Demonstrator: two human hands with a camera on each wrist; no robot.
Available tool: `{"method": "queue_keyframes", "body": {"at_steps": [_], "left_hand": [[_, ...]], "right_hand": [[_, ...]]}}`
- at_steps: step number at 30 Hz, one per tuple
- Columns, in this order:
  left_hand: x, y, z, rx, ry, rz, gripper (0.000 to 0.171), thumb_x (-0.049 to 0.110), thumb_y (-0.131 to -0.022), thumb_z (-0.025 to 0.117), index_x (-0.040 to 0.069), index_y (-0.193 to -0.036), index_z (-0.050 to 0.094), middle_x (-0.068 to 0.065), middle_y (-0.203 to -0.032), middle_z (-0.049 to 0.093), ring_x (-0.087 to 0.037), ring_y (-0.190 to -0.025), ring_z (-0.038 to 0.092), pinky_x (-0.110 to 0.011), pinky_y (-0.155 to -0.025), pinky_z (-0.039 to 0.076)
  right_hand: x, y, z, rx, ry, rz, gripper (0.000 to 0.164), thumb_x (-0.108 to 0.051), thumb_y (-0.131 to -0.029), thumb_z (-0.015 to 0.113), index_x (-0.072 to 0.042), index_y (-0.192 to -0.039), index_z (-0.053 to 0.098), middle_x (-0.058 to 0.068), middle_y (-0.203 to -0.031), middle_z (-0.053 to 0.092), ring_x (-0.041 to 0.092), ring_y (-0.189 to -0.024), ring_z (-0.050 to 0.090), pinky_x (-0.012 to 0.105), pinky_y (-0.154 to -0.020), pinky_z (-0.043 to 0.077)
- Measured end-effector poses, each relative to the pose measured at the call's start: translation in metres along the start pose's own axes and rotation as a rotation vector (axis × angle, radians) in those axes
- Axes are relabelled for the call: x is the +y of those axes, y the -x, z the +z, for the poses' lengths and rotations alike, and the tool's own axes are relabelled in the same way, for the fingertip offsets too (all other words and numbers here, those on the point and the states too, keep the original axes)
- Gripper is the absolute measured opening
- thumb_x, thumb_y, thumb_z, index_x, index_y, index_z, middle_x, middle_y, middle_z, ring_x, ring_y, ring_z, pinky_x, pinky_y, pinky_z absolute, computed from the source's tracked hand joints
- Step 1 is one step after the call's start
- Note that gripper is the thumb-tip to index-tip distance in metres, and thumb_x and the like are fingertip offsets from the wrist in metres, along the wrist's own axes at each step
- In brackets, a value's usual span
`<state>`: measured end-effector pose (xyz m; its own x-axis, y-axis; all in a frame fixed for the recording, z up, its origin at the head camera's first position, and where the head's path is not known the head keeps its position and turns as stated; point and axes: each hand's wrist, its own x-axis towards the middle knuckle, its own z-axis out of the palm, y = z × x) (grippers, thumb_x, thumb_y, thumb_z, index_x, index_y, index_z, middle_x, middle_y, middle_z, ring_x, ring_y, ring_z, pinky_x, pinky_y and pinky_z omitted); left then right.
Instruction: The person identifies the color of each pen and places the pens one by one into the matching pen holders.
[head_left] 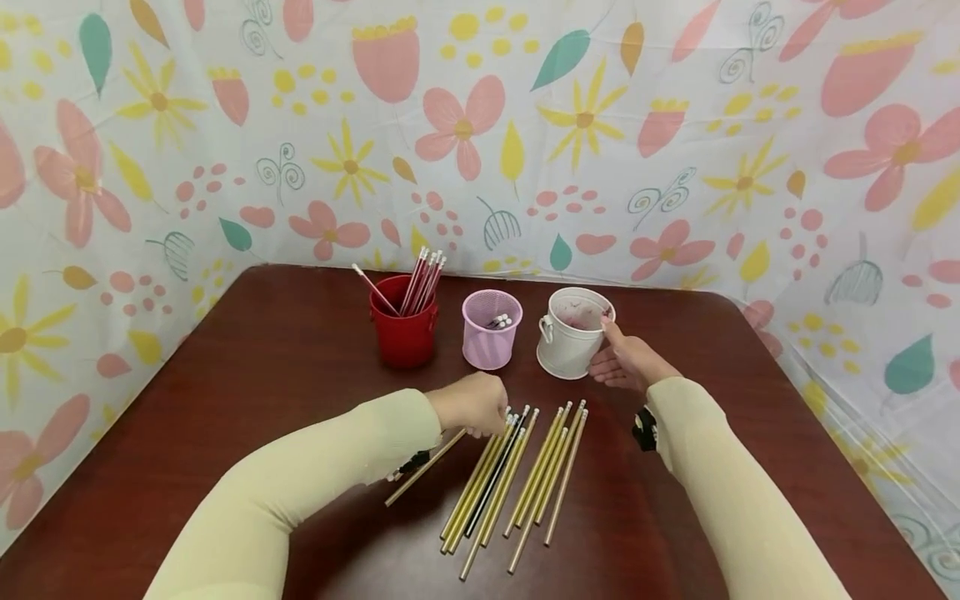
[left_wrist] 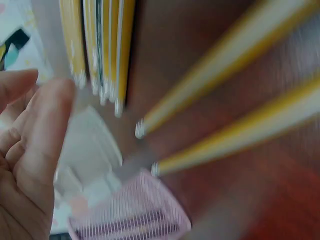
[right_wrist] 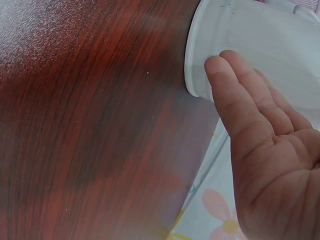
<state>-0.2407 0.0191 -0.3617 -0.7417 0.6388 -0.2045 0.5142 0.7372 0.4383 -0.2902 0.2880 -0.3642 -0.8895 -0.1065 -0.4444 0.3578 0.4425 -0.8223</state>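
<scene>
My left hand (head_left: 474,404) is over the eraser ends of the gold-yellow pencils (head_left: 566,479), fingers loosely curled, nothing visible in its grasp. In the left wrist view its thumb and fingers show beside the pencil ends. Among the pencils lies a dark one (head_left: 495,477); another yellow pencil (head_left: 420,473) lies apart, partly under the left wrist. My right hand (head_left: 633,362) is at the right side of a white bucket (head_left: 566,350), thumb at the rim and the other fingers straight along the wall. The right wrist view shows those fingertips low on the bucket (right_wrist: 250,30).
A lilac mesh cup (head_left: 489,346) with several white-tipped pencils in it stands left of the white bucket. Further left is a red bucket (head_left: 405,342) of dark red pencils with white erasers. A flowered cloth (head_left: 465,217) hangs behind the brown table (head_left: 300,375).
</scene>
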Motion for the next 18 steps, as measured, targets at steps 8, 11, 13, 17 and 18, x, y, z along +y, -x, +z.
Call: {"method": "queue_keyframes", "body": {"at_steps": [8,11,13,17,18], "left_hand": [[0.020,-0.014,0.016,-0.195,-0.060,-0.105,0.029,0.008,-0.083,0.066,0.007,-0.055,0.062,0.000,-0.046,0.059,-0.010,-0.038,0.055,-0.021,-0.042,0.048],[0.024,-0.014,0.019,-0.204,-0.081,-0.130,0.026,0.006,-0.082,0.065,0.006,-0.056,0.061,-0.001,-0.045,0.059,-0.009,-0.037,0.053,-0.020,-0.040,0.045],[0.026,-0.013,0.020,-0.203,-0.086,-0.145,0.025,0.005,-0.082,0.065,0.006,-0.058,0.059,-0.001,-0.045,0.057,-0.010,-0.036,0.051,-0.020,-0.038,0.043],[0.027,-0.011,0.025,-0.194,-0.063,-0.193,0.024,0.005,-0.083,0.067,0.007,-0.061,0.057,-0.003,-0.044,0.055,-0.012,-0.035,0.047,-0.022,-0.036,0.040],[0.027,-0.011,0.027,-0.194,-0.061,-0.201,0.024,0.005,-0.083,0.068,0.007,-0.061,0.057,-0.004,-0.045,0.054,-0.012,-0.034,0.047,-0.022,-0.036,0.039]], "right_hand": [[0.002,0.000,-0.004,-0.015,0.003,-0.012,0.096,-0.063,-0.096,0.012,0.023,-0.124,0.045,0.022,-0.103,0.067,0.021,-0.086,0.066,0.038,-0.085,0.052],[0.001,-0.002,-0.002,-0.021,0.003,-0.009,0.095,-0.063,-0.096,0.013,0.022,-0.123,0.046,0.019,-0.100,0.068,0.021,-0.085,0.066,0.036,-0.084,0.052],[0.001,-0.003,-0.001,-0.018,0.002,-0.004,0.094,-0.063,-0.096,0.013,0.021,-0.122,0.046,0.017,-0.097,0.068,0.021,-0.084,0.066,0.035,-0.083,0.052],[0.001,-0.004,0.000,-0.012,0.002,-0.007,0.092,-0.061,-0.097,0.013,0.021,-0.120,0.047,0.014,-0.093,0.067,0.020,-0.083,0.065,0.035,-0.082,0.052],[0.001,-0.004,0.001,-0.013,0.002,-0.008,0.092,-0.061,-0.097,0.013,0.021,-0.120,0.047,0.014,-0.093,0.067,0.020,-0.083,0.065,0.034,-0.082,0.052]]}}
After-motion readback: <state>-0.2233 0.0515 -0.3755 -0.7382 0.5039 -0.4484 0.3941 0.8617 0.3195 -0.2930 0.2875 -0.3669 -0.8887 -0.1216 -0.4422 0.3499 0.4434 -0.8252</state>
